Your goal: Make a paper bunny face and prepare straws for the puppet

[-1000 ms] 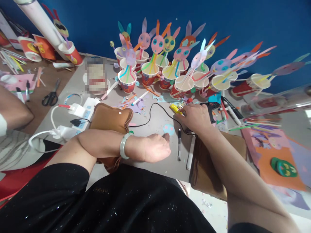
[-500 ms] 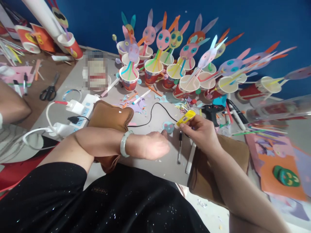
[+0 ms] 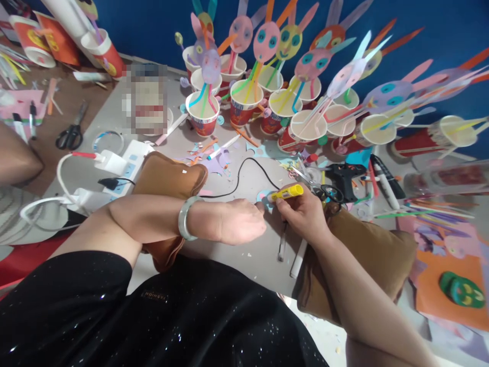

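My left hand (image 3: 239,223), a bangle on its wrist, rests on the table with curled fingers. Its fingertips hold the edge of a small light-blue paper disc (image 3: 263,195) with pink spots; how firmly is hidden by the hand. Pinched in my right hand (image 3: 305,211) is a yellow glue stick (image 3: 288,192), its tip over the disc and seemingly touching it. Below the right hand lies a clear-barrelled pen (image 3: 281,244), beside a white marker (image 3: 299,260). Scissors (image 3: 330,192) lie just beyond my right knuckles.
Paper cups (image 3: 202,113) with straw-mounted rabbit faces line the blue wall. A black glue gun (image 3: 346,178) lies to the right. Brown cushions (image 3: 168,176) flank my arms. A power strip (image 3: 132,165) and black scissors (image 3: 71,133) lie left. Paper scraps (image 3: 219,163) litter the middle.
My right hand has shifted left and down, turning the glue stick so its tip comes over the disc. My left hand stays at the disc. The view has shifted slightly.
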Demonstrator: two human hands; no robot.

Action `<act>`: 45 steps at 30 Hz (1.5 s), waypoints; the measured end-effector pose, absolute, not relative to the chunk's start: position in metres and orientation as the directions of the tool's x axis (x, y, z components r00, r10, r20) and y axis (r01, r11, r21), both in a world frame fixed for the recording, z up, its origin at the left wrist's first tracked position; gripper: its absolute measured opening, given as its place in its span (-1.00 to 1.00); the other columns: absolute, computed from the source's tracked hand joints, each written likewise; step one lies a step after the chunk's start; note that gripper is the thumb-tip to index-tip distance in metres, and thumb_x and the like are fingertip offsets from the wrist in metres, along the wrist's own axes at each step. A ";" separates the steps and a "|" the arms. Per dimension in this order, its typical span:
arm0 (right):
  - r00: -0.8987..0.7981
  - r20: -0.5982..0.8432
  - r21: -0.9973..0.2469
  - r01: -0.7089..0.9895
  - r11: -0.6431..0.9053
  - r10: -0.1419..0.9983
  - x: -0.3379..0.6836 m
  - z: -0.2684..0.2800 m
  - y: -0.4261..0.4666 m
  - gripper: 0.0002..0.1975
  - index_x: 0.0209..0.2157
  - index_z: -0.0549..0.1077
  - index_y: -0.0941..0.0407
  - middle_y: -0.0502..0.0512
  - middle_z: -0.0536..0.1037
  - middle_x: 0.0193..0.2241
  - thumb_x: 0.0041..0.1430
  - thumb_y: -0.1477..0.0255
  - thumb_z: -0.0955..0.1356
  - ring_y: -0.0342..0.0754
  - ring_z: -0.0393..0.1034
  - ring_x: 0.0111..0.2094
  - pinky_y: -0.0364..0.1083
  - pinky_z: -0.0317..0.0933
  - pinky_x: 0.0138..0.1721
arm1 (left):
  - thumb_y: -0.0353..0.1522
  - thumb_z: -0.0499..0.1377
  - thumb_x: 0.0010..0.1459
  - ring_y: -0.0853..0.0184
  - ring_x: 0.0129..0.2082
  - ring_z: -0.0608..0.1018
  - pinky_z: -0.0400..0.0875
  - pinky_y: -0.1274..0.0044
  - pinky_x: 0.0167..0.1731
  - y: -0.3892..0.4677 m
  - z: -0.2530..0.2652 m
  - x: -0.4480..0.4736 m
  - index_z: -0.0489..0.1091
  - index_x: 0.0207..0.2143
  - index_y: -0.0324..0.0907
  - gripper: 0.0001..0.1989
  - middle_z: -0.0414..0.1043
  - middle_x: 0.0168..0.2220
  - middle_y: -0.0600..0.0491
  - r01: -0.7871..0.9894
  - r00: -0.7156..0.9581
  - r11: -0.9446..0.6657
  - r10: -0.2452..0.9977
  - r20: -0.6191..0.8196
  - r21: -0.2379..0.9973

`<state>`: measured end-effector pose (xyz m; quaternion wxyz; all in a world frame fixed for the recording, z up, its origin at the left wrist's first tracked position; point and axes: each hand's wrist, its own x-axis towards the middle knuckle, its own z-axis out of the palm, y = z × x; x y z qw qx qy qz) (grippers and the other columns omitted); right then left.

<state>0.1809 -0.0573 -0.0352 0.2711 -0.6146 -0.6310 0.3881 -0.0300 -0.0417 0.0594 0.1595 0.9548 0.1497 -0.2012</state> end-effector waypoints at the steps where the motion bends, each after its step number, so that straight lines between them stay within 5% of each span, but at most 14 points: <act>1: -0.103 -0.138 -0.815 0.577 -0.054 0.985 0.181 -0.035 -0.057 -0.79 -0.32 0.31 0.00 -0.06 0.44 -0.59 0.13 0.23 0.40 -0.08 0.34 -0.57 -0.08 0.21 -0.53 | -0.54 0.02 0.32 0.30 -0.34 0.59 0.36 0.48 -0.41 -0.041 0.060 -0.031 0.61 -0.07 -0.33 -0.64 0.53 0.16 -0.35 0.365 0.872 -0.903 0.247 -0.423 0.225; 13: -0.209 -0.096 -0.733 0.676 0.073 0.973 0.183 -0.033 -0.066 -0.84 -0.32 0.43 0.00 -0.01 0.54 -0.53 0.14 0.22 0.39 -0.05 0.40 -0.54 -0.05 0.30 -0.44 | -0.59 0.06 0.17 0.35 -0.40 0.56 0.26 0.50 -0.50 -0.034 0.046 -0.026 0.62 -0.02 -0.31 -0.57 0.45 0.26 -0.34 0.478 0.778 -0.867 0.341 -0.527 0.145; 20: -0.231 -0.067 -0.661 0.739 0.130 0.971 0.181 -0.032 -0.066 -0.87 -0.31 0.47 -0.01 0.01 0.54 -0.55 0.16 0.24 0.36 -0.04 0.40 -0.55 -0.04 0.28 -0.42 | -0.52 0.19 0.16 0.34 -0.46 0.57 0.31 0.49 -0.52 -0.036 0.035 -0.029 0.66 -0.11 -0.32 -0.69 0.40 0.28 -0.45 0.499 0.821 -0.833 0.366 -0.439 0.238; 27: -0.280 -0.068 -0.611 0.770 0.182 0.958 0.181 -0.032 -0.065 -0.86 -0.29 0.49 -0.01 0.07 0.59 -0.49 0.19 0.25 0.35 0.00 0.45 -0.50 -0.03 0.31 -0.38 | -0.49 0.08 0.27 0.33 -0.48 0.57 0.33 0.46 -0.53 -0.038 0.036 -0.032 0.66 -0.11 -0.32 -0.66 0.35 0.32 -0.47 0.430 0.843 -0.880 0.312 -0.438 0.201; 35: -0.208 -0.067 -0.741 0.665 0.090 0.976 0.186 -0.038 -0.067 -0.85 -0.35 0.46 0.04 0.01 0.54 -0.54 0.18 0.26 0.39 -0.07 0.42 -0.56 -0.08 0.29 -0.47 | -0.50 0.07 0.27 0.33 -0.45 0.58 0.33 0.50 -0.54 -0.039 0.031 -0.032 0.56 0.13 -0.36 -0.56 0.31 0.31 -0.55 0.408 0.842 -0.898 0.299 -0.448 0.168; 45: -0.164 -0.105 -0.862 0.506 -0.008 0.981 0.187 -0.036 -0.062 -0.83 -0.34 0.52 0.09 0.02 0.57 -0.54 0.16 0.27 0.43 -0.07 0.46 -0.56 -0.11 0.29 -0.56 | -0.56 0.08 0.20 0.35 -0.47 0.56 0.35 0.52 -0.54 -0.039 0.032 -0.033 0.65 -0.05 -0.32 -0.61 0.46 0.21 -0.47 0.426 0.846 -0.883 0.311 -0.432 0.198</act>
